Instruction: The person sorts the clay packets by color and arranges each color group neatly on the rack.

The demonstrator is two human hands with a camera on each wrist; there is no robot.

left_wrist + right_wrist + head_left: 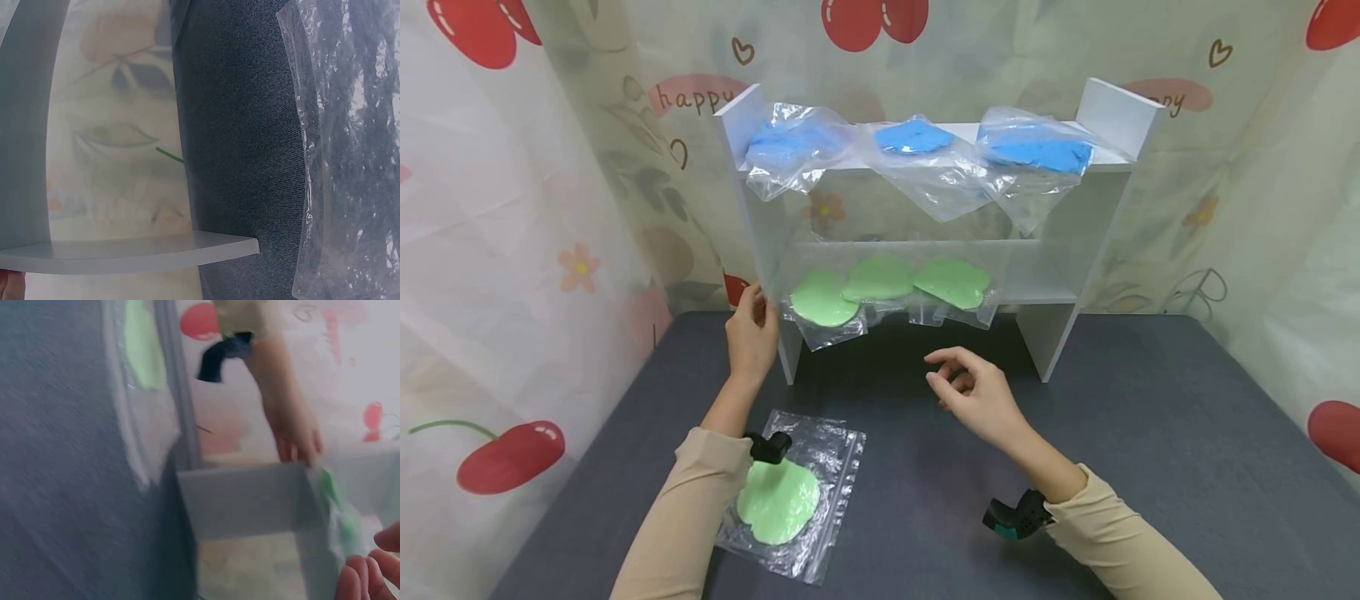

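My left hand (752, 337) is at the left side panel of a white two-tier shelf (1060, 333), its bent fingers touching the panel's outer front edge. My right hand (981, 396) hovers in front of the shelf, fingers loosely bent, holding nothing. Three flat green clay-like pieces (880, 279) in clear bags lie side by side on the lower tier, the bags hanging over its edge. On the table, partly under my left forearm, lies a clear zip bag (831, 467) with a flat green piece (778, 500) inside. In the right wrist view the left hand (294, 428) touches the panel.
Bagged blue pieces (913, 136) sit along the shelf's top tier, with plastic drooping over the front. The shelf stands at the back of a dark table (925, 533). Behind and beside it hangs a printed cloth (580, 350).
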